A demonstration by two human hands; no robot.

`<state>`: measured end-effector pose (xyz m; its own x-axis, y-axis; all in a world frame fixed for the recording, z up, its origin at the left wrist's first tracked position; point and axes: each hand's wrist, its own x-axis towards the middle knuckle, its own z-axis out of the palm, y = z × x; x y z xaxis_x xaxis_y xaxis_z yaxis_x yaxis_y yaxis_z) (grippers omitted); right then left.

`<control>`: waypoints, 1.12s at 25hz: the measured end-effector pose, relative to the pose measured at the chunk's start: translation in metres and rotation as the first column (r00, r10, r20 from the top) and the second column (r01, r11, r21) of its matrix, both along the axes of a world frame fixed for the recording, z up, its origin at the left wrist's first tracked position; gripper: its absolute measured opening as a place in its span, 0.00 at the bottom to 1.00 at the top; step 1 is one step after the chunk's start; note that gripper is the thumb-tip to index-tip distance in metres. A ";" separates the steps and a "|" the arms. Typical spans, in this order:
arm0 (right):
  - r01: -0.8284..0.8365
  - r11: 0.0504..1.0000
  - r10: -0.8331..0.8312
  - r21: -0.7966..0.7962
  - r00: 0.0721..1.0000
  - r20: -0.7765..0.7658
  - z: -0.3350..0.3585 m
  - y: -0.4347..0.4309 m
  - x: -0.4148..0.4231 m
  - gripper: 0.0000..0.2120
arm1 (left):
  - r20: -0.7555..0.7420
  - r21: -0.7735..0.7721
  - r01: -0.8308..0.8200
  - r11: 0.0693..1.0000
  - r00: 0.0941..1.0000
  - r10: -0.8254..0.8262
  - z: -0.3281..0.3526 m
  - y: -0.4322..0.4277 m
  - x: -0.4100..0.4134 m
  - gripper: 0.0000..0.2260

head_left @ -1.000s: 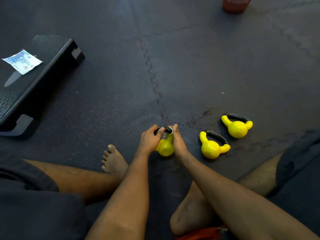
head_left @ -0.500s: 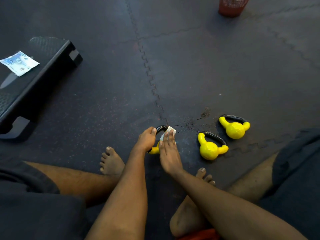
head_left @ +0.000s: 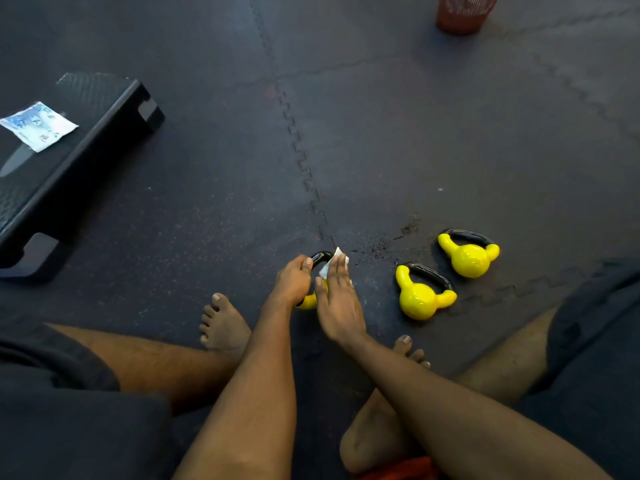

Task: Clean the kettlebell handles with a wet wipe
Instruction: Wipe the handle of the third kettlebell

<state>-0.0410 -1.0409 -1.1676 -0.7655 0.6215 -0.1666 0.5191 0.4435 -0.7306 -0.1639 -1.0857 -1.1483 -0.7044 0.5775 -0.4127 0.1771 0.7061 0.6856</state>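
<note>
Head view: left hand grips kettlebell handle, flat right hand presses wet wipe; unpinched, the wipe may slip

The left hand and right hand hide most of the near kettlebell; the red bin is cropped above.

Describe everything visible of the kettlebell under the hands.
The kettlebell is glossy yellow with a black handle loop, mostly hidden. It sits on the dark floor mat, handle farthest from the person. The left hand grips the handle; the right hand, fingers straight, presses a white wet wipe onto it.
</note>
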 end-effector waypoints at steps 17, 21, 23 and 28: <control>0.006 0.851 -0.118 -0.525 0.976 -0.181 -0.013 0.072 0.001 0.17 | -0.029 0.085 0.102 0.991 0.995 -0.100 -0.010 -0.017 -0.001 0.11; -0.223 0.677 0.076 -0.701 0.969 -0.235 -0.005 0.097 0.011 0.14 | 0.009 0.131 0.203 0.970 0.978 -0.206 -0.010 -0.013 -0.004 0.09; -0.266 0.647 0.145 -0.715 0.963 -0.227 -0.004 0.103 0.012 0.14 | 0.050 0.156 0.236 0.959 0.968 -0.246 -0.006 -0.012 -0.004 0.10; -0.420 0.621 0.440 -0.662 0.885 -0.150 0.010 0.112 0.012 0.10 | 0.169 0.177 0.285 0.942 0.934 -0.315 0.002 -0.003 -0.005 0.10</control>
